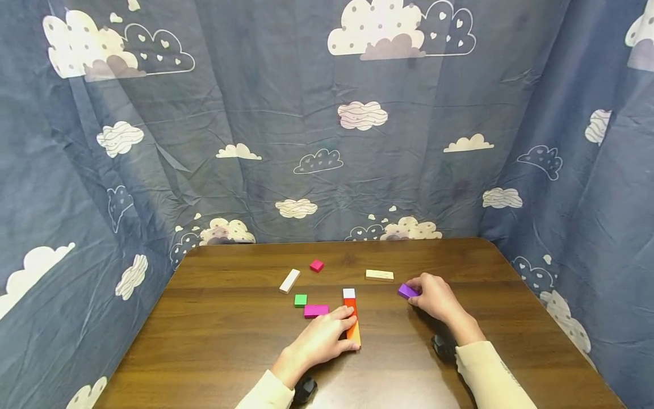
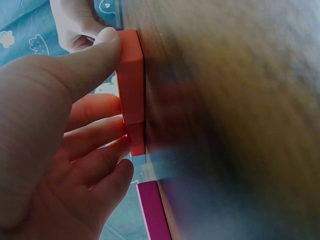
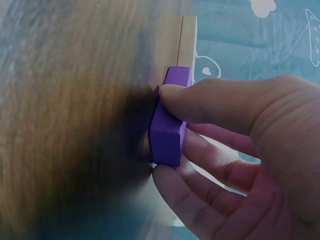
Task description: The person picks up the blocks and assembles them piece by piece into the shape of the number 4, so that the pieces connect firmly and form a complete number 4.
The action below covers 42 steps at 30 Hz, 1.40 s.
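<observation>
A: Left to right, quick. What's on the counter (image 1: 204, 329)?

B: Clock centred on the row (image 1: 353, 334), twelve towards the curtain (image 1: 286, 85). White stick (image 1: 289, 281) at ten. Green block (image 1: 300, 300) half past nine, magenta block (image 1: 316, 311) at nine; those two just beside each other, can't tell if touching. Crimson block (image 1: 317, 266) at eleven, on its own.

A: Hands?

B: Left hand (image 1: 323, 338) at eight, fingers relaxed, laid over the row, thumb at its near end. Presumably that holds the pieces in line: white cap (image 1: 349, 293) at the far end, red block (image 1: 349, 302) next, orange block (image 2: 132, 90) nearest. Pale wood block (image 1: 379, 275) at one. Purple block (image 1: 407, 291) at two, pinched between thumb and fingers of the right hand (image 1: 434, 298), probably by its sides for control.

A: Hard to see?

B: Left fingertips slip behind the orange block in the wrist view, so pressure's unknown; from above they cover some of the red. Purple's partly hidden by fingers; can't tell whether it touches the counter. Both sleeves (image 1: 268, 392) cut off at the bottom. Counter's blurred in the wrist views.
</observation>
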Tool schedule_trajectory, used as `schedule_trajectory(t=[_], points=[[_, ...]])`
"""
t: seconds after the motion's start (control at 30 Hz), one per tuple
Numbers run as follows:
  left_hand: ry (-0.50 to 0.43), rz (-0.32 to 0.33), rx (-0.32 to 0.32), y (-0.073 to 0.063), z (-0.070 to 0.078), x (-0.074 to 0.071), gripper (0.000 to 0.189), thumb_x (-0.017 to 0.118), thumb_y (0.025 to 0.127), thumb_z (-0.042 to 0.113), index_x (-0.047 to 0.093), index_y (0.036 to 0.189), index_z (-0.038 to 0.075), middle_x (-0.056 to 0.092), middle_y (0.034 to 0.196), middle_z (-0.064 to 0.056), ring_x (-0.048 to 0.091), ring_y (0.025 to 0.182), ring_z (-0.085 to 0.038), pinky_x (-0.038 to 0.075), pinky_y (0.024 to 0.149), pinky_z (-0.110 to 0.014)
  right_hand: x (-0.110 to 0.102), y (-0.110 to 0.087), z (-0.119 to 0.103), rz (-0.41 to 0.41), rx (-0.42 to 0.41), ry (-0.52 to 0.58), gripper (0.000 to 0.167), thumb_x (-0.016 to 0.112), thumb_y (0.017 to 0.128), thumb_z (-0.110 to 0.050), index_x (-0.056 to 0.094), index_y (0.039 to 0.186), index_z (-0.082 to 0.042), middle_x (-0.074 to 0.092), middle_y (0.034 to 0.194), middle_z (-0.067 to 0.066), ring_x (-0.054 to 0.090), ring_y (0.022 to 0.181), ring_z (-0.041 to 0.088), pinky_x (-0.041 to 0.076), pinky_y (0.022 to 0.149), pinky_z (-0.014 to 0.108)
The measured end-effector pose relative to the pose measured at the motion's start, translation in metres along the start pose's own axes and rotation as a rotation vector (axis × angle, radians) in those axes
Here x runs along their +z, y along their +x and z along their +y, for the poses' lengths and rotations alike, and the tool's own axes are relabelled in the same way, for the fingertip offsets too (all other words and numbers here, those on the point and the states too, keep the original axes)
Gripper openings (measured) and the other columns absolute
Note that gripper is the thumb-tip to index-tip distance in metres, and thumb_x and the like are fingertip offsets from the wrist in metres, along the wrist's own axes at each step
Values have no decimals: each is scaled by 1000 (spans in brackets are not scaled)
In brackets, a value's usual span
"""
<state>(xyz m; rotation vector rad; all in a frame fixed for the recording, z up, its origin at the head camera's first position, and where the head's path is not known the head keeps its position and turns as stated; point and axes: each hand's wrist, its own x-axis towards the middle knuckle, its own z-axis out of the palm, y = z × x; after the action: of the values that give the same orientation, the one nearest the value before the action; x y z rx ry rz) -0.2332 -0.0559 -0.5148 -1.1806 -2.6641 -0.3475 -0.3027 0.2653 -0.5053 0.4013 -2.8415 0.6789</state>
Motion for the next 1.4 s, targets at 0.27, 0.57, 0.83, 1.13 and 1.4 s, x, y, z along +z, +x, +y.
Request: schedule_trajectory(t=[0.27, 0.57, 0.83, 1.13, 1.4], points=[[-11, -23, -11, 4, 0, -1, 60, 74, 89, 47, 66, 132, 6, 57, 142, -9, 51, 134, -21, 47, 103, -40, -6, 4, -3, -35, 0, -35, 34, 85, 72, -9, 77, 105, -6, 64, 85, 3, 59, 75, 18, 50, 70, 42], [-2, -22, -10, 4, 1, -1, 58, 74, 89, 47, 68, 130, 8, 58, 140, -8, 52, 132, -20, 48, 101, -39, -2, 0, -3, -21, 1, -21, 33, 84, 70, -8, 77, 102, -6, 63, 85, 3, 58, 75, 17, 50, 69, 42], [-17, -38, -30, 4, 3, 1, 58, 74, 89, 48, 68, 130, 9, 58, 141, -7, 51, 133, -19, 48, 100, -41, -2, -5, -5, -2, -8, -26, 33, 81, 70, -6, 77, 103, -5, 63, 85, 3, 58, 74, 18, 50, 68, 43], [5, 4, 7, 2, 1, 0, 55, 75, 87, 48, 70, 126, 9, 60, 137, -7, 54, 130, -19, 50, 98, -39, 1, -5, -9, 35, -40, -42, 31, 81, 69, -4, 78, 100, -7, 62, 84, 1, 57, 73, 17, 49, 66, 41], [14, 17, 11, 1, -1, 1, 54, 75, 87, 48, 70, 125, 10, 61, 136, -7, 55, 128, -19, 51, 96, -39, 0, -2, -17, 46, -68, -28, 30, 80, 70, -2, 78, 100, -7, 62, 83, 1, 57, 73, 18, 48, 67, 42]])
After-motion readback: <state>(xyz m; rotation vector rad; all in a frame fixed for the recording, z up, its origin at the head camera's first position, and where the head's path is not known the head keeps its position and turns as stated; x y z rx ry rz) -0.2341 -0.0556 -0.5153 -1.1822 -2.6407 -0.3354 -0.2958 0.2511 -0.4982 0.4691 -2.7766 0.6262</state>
